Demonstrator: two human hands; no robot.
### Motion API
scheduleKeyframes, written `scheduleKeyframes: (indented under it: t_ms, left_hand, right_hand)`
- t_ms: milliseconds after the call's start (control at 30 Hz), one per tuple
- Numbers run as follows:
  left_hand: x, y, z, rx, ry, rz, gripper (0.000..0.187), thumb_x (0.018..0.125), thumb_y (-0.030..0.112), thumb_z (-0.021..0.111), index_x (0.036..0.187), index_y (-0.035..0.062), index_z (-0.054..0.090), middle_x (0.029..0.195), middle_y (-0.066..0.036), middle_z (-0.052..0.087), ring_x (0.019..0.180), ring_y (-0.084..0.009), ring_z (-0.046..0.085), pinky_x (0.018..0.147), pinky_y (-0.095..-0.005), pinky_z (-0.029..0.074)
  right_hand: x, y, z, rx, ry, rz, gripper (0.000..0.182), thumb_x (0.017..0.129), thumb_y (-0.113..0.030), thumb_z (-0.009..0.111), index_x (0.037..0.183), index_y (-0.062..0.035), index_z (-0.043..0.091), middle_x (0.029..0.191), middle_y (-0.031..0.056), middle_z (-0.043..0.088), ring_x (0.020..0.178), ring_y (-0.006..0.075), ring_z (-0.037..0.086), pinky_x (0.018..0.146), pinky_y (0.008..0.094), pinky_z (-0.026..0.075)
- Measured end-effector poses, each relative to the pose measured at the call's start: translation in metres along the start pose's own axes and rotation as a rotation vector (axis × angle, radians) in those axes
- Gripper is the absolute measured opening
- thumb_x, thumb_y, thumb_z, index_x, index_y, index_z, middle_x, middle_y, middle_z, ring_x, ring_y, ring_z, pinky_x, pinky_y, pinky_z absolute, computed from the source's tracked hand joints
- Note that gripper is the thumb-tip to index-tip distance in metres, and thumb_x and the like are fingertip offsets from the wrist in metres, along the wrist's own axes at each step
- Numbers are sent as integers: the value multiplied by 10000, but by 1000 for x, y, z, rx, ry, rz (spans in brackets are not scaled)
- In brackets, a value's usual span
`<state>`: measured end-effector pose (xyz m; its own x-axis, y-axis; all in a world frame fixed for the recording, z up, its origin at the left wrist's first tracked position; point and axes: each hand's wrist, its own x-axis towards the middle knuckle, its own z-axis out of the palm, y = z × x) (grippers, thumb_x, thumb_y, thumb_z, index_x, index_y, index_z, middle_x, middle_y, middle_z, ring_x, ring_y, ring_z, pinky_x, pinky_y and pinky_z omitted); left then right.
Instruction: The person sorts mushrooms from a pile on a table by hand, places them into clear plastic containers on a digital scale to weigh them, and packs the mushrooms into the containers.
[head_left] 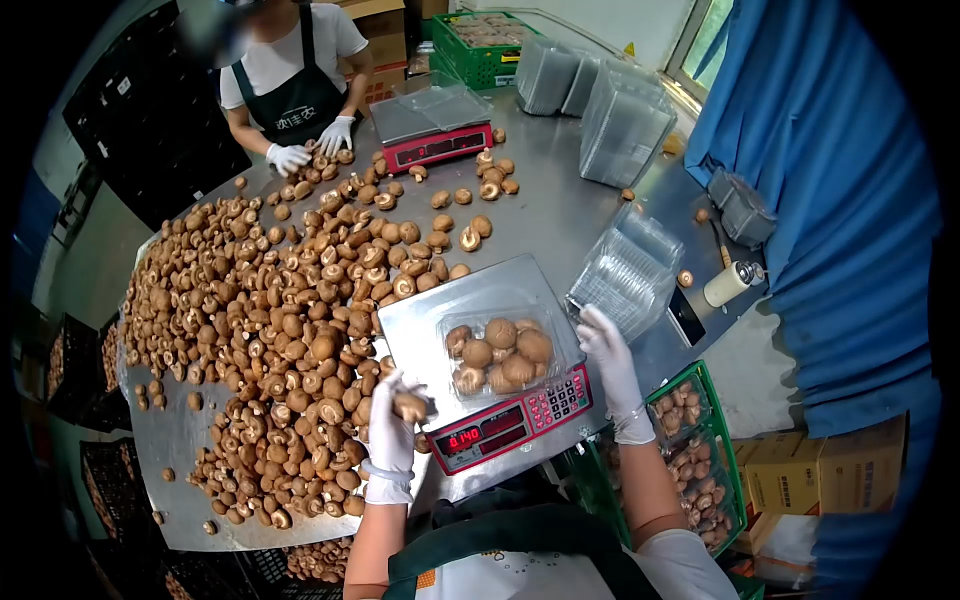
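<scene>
A clear plastic tray of brown mushrooms (pixel 505 355) sits on the metal plate of a red scale (pixel 510 420), whose red digits are lit. My left hand (pixel 393 425), in a white glove, is at the scale's left edge with its fingers closed on a mushroom (pixel 410 406). To the right of the scale, my gloved right hand (pixel 610 362) has its fingertips at the lower edge of a stack of empty clear trays (pixel 628 272); whether it grips one is hard to make out. A large heap of mushrooms (pixel 290 330) spreads left of the scale.
Across the table a co-worker (pixel 300 90) in white gloves touches mushrooms beside another red scale (pixel 430 125). More tray stacks (pixel 625 122) stand at the back. A green crate of packed mushrooms (pixel 700 460) is at lower right, and a white bottle (pixel 728 284) lies near the right edge.
</scene>
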<state>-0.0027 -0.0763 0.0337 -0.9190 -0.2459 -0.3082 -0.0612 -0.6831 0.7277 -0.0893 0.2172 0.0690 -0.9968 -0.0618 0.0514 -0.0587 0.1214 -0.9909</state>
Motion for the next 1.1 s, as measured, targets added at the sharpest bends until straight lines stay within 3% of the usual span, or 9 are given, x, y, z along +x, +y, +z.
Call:
scheduleKeyframes:
  t_ms: [100,167,233,433,567,667,733,967,1100]
  left_hand:
    - [-3,8,24,133,-47,164,444,987,308,399,1345,46,416,1202,-130,537,1060,-228,551,961,-378,444]
    - [-9,1,45,618,-73,223,432,982,234,400,1361,29,416,1294,-165,515,1164,-257,517,1028,-379,385]
    - [-7,-10,38,1177,-323,711,438,934,117,470,1342,-35,423,1363,-215,461,1307,-320,409,1087,-377,300]
    - [-17,3,47,1256,-442,660,428,893,50,483,1319,18,482,1377,-186,457,1324,-362,367,1093,-416,281]
    - [-8,13,32,1115,-113,780,325,891,35,512,1208,-8,566,1266,-187,540,1230,-318,474,1042,-393,355]
    - [-5,15,9,918,41,645,299,879,-41,507,1169,-20,573,1125,-138,583,1069,-216,567,936,-325,452]
    - [-6,2,-4,693,76,442,309,912,-54,467,1211,-19,540,1008,-88,594,957,-153,593,846,-261,490]
    - [-22,-10,14,326,-180,-184,545,961,156,512,1442,42,283,905,-89,623,846,-190,653,784,-273,515]
    - [-22,-12,7,231,-184,-222,538,974,226,494,1439,50,290,871,-72,596,851,-206,659,771,-283,523]
  right_hand:
    - [-1,-9,-3,-17,10,-55,437,972,-267,475,1320,-3,460,1326,96,495,1194,205,490,991,293,384]
    - [-2,-10,1,-106,8,-143,423,972,-266,472,1298,3,480,1310,124,505,1206,223,483,1008,318,374]
    - [0,-14,2,-305,-32,-278,388,968,-246,469,1253,14,513,1293,148,513,1210,249,482,1024,337,359]
    - [3,-9,-2,-263,36,-242,303,938,-178,522,1185,-12,576,1193,131,574,1132,231,543,964,319,411]
    - [20,-3,5,-202,33,-197,335,946,-176,512,1234,-7,539,1243,139,558,1159,233,534,977,320,405]
    - [52,9,21,-90,46,-101,417,955,-224,513,1315,-18,465,1284,147,537,1173,240,524,991,321,395]
    - [78,18,30,-45,-19,194,475,964,-251,506,1369,-27,398,1309,150,517,1184,236,513,1001,323,389]
    - [76,-13,41,226,-121,61,513,956,-379,495,1361,-71,431,1237,84,545,1124,166,527,939,318,410]
    - [25,-11,23,-630,-105,-355,507,860,-359,632,1261,-68,524,1075,118,618,897,256,612,787,349,484]
